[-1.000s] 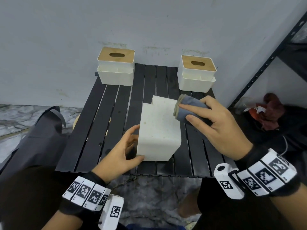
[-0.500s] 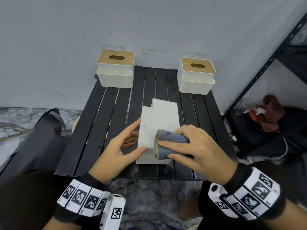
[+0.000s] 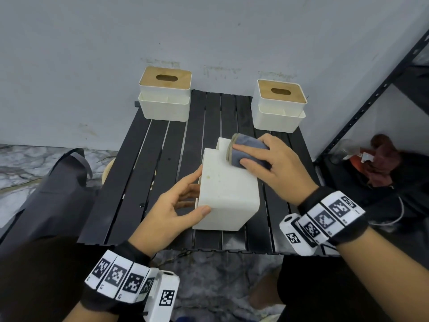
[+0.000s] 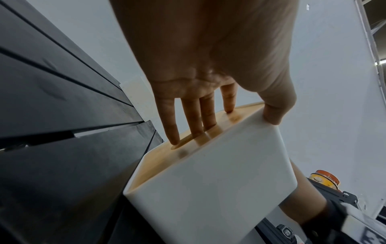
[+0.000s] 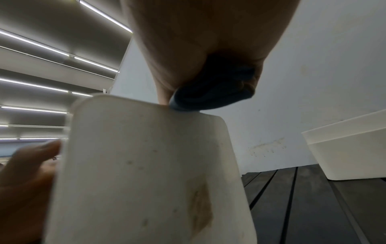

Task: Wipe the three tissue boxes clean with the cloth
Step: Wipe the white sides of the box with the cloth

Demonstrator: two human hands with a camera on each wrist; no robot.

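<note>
Tissue box (image 3: 227, 189) lies on its side mid-table (image 3: 144, 182), left hand (image 3: 171, 210) bracing it with straight fingers, right hand (image 3: 278, 168) gripping the folded cloth (image 3: 246, 152) at its far end; brace firmly, overlap strokes across the spotted upper face.

- A pale grey wall (image 3: 92, 43) is standing behind, carrying faint scuffs.
- A black slatted table (image 3: 139, 170) is sitting against it.
- Marbled grey floor (image 3: 27, 163) is showing at left.
- A black metal rack (image 3: 371, 98) is rising at right.
- Long strip lights (image 5: 41, 45) are glowing overhead.
</note>
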